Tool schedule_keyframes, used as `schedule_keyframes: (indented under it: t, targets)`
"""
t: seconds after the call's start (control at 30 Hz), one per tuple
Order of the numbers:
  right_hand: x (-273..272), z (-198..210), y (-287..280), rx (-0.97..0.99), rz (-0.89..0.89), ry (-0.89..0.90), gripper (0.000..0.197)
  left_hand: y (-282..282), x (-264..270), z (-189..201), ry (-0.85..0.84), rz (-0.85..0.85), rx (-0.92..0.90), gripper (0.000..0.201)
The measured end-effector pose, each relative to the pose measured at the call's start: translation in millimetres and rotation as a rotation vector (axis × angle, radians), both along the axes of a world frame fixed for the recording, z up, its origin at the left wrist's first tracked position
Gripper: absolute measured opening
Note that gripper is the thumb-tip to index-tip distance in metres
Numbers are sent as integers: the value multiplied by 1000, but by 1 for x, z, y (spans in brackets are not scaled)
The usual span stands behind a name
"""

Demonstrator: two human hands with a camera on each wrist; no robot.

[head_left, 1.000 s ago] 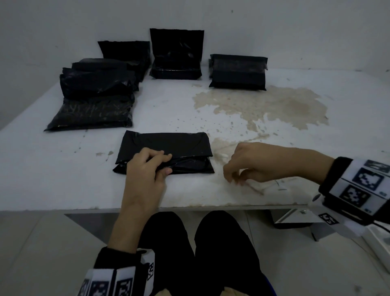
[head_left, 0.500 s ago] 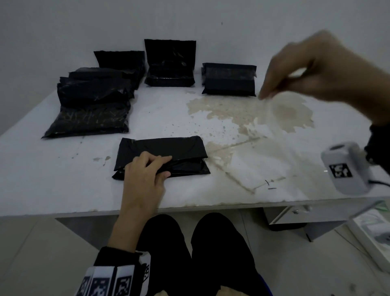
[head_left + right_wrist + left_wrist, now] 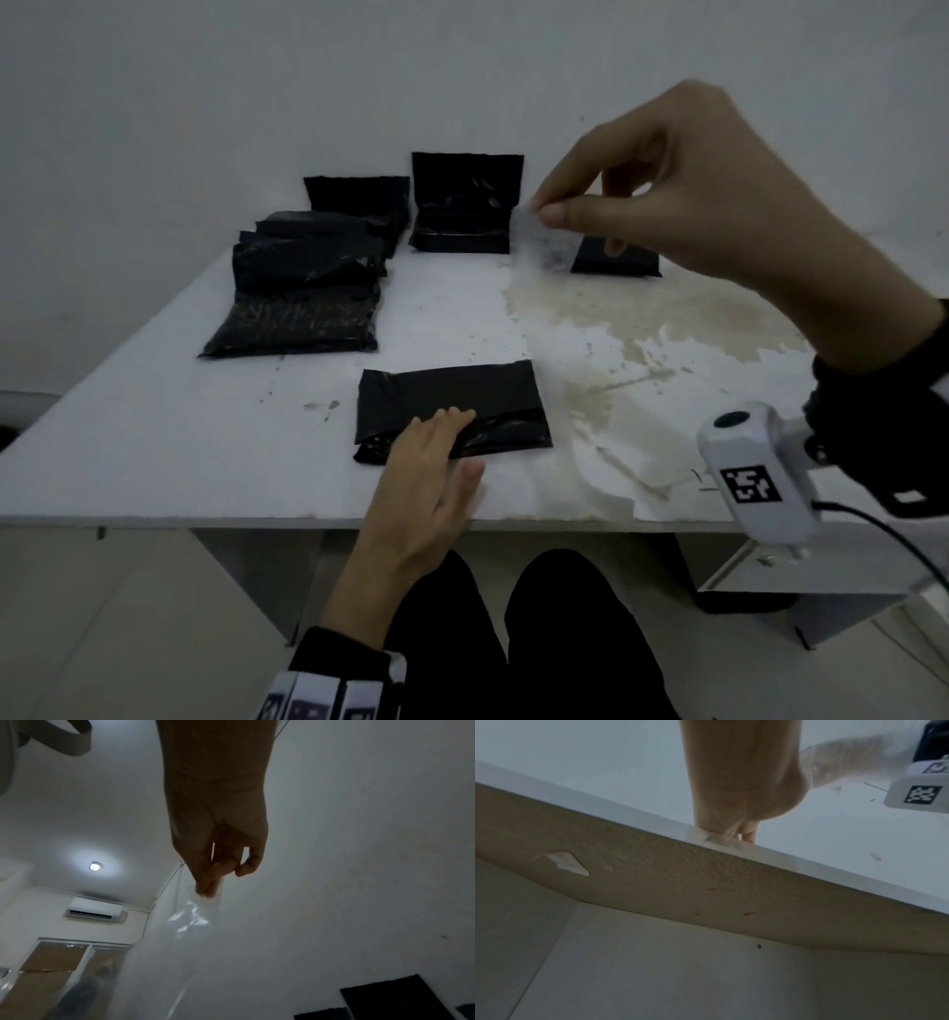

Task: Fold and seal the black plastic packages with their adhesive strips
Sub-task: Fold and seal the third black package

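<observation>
Package (image 3: 452,411) lies crosswise near the bench (image 3: 154,437) front edge, left hand (image 3: 426,473) flat on its flap; right hand (image 3: 683,190), raised far above, pinches the peeled liner (image 3: 544,241).

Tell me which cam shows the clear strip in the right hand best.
Right wrist: the clear strip hangs in full from the right hand, catching light. Head view shows only its top, pinched against dark packages. Left wrist shows a blurred trace at most.
</observation>
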State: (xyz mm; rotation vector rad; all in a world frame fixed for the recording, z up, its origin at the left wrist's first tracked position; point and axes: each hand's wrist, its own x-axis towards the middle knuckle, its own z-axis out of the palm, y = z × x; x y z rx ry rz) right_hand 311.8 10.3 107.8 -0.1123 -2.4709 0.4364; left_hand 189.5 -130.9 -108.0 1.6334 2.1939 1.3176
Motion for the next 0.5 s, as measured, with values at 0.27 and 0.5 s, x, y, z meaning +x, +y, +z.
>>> schedule_keyframes:
  t: [0.27, 0.5]
  targets:
    - [-52, -23, -9, -116, -216, 43, 12, -6, -13, 4, -271, -158, 35, 100]
    - [-63, -35, -5, -147, -340, 12, 12, 3, -5, 14, -315, 104, 149, 35]
